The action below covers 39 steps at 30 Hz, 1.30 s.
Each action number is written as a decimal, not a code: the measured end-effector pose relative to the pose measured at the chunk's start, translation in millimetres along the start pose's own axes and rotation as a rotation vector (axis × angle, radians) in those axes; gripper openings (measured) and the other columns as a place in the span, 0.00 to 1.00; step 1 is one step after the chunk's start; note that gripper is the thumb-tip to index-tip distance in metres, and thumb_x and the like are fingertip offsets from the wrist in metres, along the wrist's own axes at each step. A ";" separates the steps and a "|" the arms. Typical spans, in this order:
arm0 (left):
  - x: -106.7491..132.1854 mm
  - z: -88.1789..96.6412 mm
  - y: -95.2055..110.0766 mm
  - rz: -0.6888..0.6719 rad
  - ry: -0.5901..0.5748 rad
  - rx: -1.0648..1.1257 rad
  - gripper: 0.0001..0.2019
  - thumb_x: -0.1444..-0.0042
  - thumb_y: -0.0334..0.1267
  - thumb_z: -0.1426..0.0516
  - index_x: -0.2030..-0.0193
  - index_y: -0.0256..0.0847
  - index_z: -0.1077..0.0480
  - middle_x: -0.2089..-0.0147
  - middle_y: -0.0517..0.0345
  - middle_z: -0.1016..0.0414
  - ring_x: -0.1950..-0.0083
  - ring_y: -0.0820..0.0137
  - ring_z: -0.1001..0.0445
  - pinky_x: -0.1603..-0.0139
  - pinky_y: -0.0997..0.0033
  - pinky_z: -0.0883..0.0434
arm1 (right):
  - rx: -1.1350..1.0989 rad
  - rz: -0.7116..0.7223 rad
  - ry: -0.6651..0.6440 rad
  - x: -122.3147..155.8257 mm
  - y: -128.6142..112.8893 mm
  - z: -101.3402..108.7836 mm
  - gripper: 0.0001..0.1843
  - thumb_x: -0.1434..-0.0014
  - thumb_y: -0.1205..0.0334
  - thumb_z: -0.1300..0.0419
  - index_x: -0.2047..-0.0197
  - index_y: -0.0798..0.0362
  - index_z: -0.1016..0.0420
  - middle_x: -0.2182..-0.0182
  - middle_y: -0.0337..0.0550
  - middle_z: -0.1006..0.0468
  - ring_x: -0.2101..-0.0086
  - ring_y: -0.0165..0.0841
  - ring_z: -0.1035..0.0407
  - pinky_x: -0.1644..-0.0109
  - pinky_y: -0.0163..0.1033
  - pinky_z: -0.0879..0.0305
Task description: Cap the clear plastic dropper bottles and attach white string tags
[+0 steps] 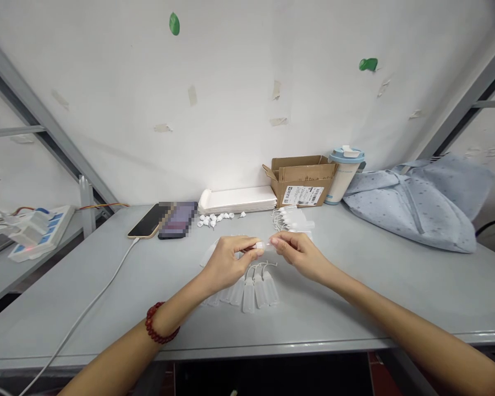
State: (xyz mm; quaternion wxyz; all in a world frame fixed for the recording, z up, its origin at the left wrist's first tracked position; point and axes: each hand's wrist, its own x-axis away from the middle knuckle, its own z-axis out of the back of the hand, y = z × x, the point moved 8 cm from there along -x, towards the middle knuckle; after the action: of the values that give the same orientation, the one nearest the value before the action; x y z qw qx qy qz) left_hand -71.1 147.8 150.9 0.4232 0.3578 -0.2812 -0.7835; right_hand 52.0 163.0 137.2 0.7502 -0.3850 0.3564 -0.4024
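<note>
Over the middle of the table, my left hand (230, 258) pinches a small translucent white plastic piece (260, 246) between thumb and fingertips; the rest of it is hidden in the hand. Close beside it, the thumb and forefinger of my right hand (299, 253) press together at the piece's right end, and what they grip is too small to tell. Below the hands lie several small translucent squeeze bottles (249, 296) with thin curved tubes or straps at their necks. More such bottles (296, 217) lie behind my right hand. Small white caps (213, 219) are scattered behind my left hand.
A white flat stack (239, 201) and an open cardboard box (307, 181) stand against the wall, with a lidded cup (343, 176) and a blue-grey cloth bag (412, 203) on the right. Leftward are two phones (148, 221), a charging cable (101, 291) and a power strip (45, 234).
</note>
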 end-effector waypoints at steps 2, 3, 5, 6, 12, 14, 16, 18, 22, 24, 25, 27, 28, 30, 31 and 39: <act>-0.1 0.1 0.2 -0.007 0.008 -0.021 0.13 0.44 0.40 0.49 0.74 0.39 0.28 0.76 0.59 0.32 0.72 0.70 0.35 0.69 0.73 0.37 | -0.076 -0.047 -0.027 -1.4 5.4 -1.9 0.23 0.41 0.44 0.51 0.78 0.53 0.40 0.84 0.32 0.48 0.82 0.24 0.53 0.79 0.33 0.54; -0.3 0.0 -0.6 -0.003 0.010 -0.022 0.13 0.44 0.41 0.48 0.74 0.39 0.27 0.76 0.59 0.31 0.72 0.70 0.34 0.69 0.72 0.36 | -0.109 -0.069 -0.039 -2.0 8.3 -3.0 0.24 0.42 0.43 0.51 0.79 0.52 0.43 0.84 0.31 0.49 0.82 0.24 0.54 0.80 0.33 0.55; -1.0 -0.3 -3.1 0.015 0.012 -0.006 0.13 0.45 0.42 0.47 0.74 0.39 0.27 0.76 0.58 0.30 0.71 0.69 0.33 0.68 0.72 0.35 | -0.164 -0.113 -0.055 -2.9 14.0 -5.2 0.25 0.43 0.41 0.50 0.80 0.52 0.46 0.84 0.30 0.50 0.83 0.23 0.55 0.80 0.32 0.56; -1.4 -0.8 -4.9 0.029 0.008 0.013 0.13 0.45 0.42 0.47 0.73 0.39 0.27 0.75 0.58 0.29 0.70 0.69 0.32 0.68 0.72 0.34 | -0.185 -0.131 -0.055 -3.1 16.2 -5.7 0.25 0.43 0.41 0.50 0.80 0.52 0.47 0.84 0.30 0.50 0.83 0.23 0.55 0.80 0.32 0.56; -4.1 -5.6 -17.0 0.145 -0.044 0.219 0.14 0.44 0.44 0.47 0.61 0.37 0.26 0.69 0.56 0.25 0.68 0.69 0.28 0.65 0.72 0.31 | -0.131 -0.086 -0.008 -4.3 11.5 -0.8 0.22 0.43 0.43 0.50 0.75 0.54 0.37 0.82 0.32 0.45 0.81 0.25 0.49 0.78 0.32 0.50; -5.5 -2.3 -21.7 0.193 -0.007 0.254 0.15 0.44 0.45 0.47 0.58 0.37 0.27 0.68 0.55 0.25 0.67 0.70 0.27 0.65 0.72 0.31 | -0.073 -0.060 0.036 -6.4 10.6 7.3 0.20 0.42 0.45 0.50 0.70 0.55 0.33 0.82 0.33 0.43 0.81 0.25 0.47 0.77 0.33 0.48; -6.7 4.5 -27.6 0.245 0.066 0.265 0.16 0.44 0.44 0.47 0.55 0.36 0.29 0.66 0.53 0.24 0.67 0.70 0.27 0.66 0.72 0.30 | -0.025 -0.035 0.122 -9.7 13.4 21.8 0.19 0.41 0.47 0.50 0.67 0.55 0.31 0.81 0.34 0.40 0.80 0.26 0.45 0.76 0.33 0.46; -7.9 12.2 -32.8 0.280 0.142 0.271 0.17 0.45 0.43 0.47 0.52 0.35 0.31 0.64 0.51 0.25 0.68 0.70 0.27 0.68 0.72 0.30 | 0.020 -0.013 0.224 -13.9 20.4 40.1 0.18 0.40 0.49 0.50 0.63 0.55 0.30 0.78 0.36 0.36 0.78 0.27 0.42 0.75 0.34 0.44; -10.1 21.8 -38.4 0.287 0.222 0.285 0.17 0.46 0.40 0.47 0.51 0.35 0.34 0.65 0.52 0.26 0.69 0.71 0.28 0.71 0.73 0.31 | 0.245 0.027 0.470 -21.3 39.1 82.2 0.16 0.42 0.51 0.49 0.59 0.54 0.32 0.71 0.43 0.29 0.71 0.32 0.36 0.70 0.37 0.40; -10.5 22.7 -39.8 0.288 0.228 0.294 0.17 0.47 0.40 0.47 0.52 0.35 0.34 0.66 0.53 0.26 0.70 0.72 0.28 0.72 0.73 0.32 | 0.351 0.052 0.537 -25.5 47.6 97.4 0.15 0.43 0.52 0.48 0.58 0.53 0.35 0.66 0.46 0.28 0.69 0.34 0.35 0.68 0.38 0.39; -10.7 22.4 -40.1 0.288 0.225 0.298 0.17 0.47 0.40 0.47 0.52 0.35 0.34 0.66 0.53 0.26 0.70 0.72 0.28 0.72 0.73 0.32 | 0.381 0.057 0.548 -28.1 52.3 102.9 0.15 0.44 0.52 0.48 0.58 0.53 0.36 0.64 0.47 0.28 0.68 0.35 0.35 0.67 0.39 0.39; -10.8 21.3 -40.3 0.288 0.215 0.304 0.17 0.47 0.40 0.47 0.52 0.35 0.34 0.67 0.54 0.26 0.70 0.72 0.28 0.72 0.73 0.32 | 0.415 0.058 0.535 -33.9 62.0 110.2 0.14 0.45 0.53 0.48 0.58 0.53 0.37 0.61 0.49 0.28 0.66 0.36 0.35 0.65 0.40 0.39; -10.7 20.8 -40.5 0.290 0.210 0.303 0.17 0.47 0.40 0.47 0.52 0.35 0.34 0.67 0.54 0.26 0.70 0.72 0.28 0.72 0.73 0.32 | 0.415 0.042 0.518 -36.9 67.9 112.7 0.14 0.45 0.54 0.48 0.59 0.53 0.38 0.61 0.49 0.28 0.65 0.37 0.35 0.64 0.40 0.39; -10.5 20.2 -40.6 0.293 0.204 0.295 0.17 0.47 0.40 0.47 0.52 0.34 0.34 0.67 0.54 0.26 0.71 0.72 0.28 0.72 0.73 0.32 | 0.393 -0.008 0.464 -42.8 80.9 115.1 0.14 0.44 0.53 0.49 0.58 0.53 0.39 0.61 0.48 0.29 0.66 0.35 0.36 0.64 0.40 0.40; -10.4 20.1 -40.7 0.293 0.203 0.291 0.17 0.47 0.40 0.47 0.52 0.34 0.34 0.66 0.54 0.26 0.71 0.72 0.29 0.72 0.73 0.32 | 0.380 -0.028 0.438 -45.5 86.7 115.4 0.14 0.44 0.53 0.49 0.58 0.53 0.39 0.61 0.48 0.29 0.67 0.35 0.36 0.63 0.40 0.40; -9.9 18.8 -42.5 0.291 0.190 0.286 0.17 0.47 0.41 0.47 0.52 0.35 0.34 0.68 0.55 0.26 0.72 0.72 0.28 0.71 0.72 0.32 | 0.304 -0.026 0.297 -60.0 111.0 106.5 0.16 0.45 0.50 0.49 0.59 0.53 0.38 0.59 0.49 0.31 0.59 0.38 0.37 0.58 0.42 0.40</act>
State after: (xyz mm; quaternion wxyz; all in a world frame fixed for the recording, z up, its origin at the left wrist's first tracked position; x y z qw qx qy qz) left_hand -101.9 179.5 133.5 0.5013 0.4419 -0.3973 -0.6289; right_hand 153.2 288.7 102.7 0.7335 -0.2085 0.3935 -0.5135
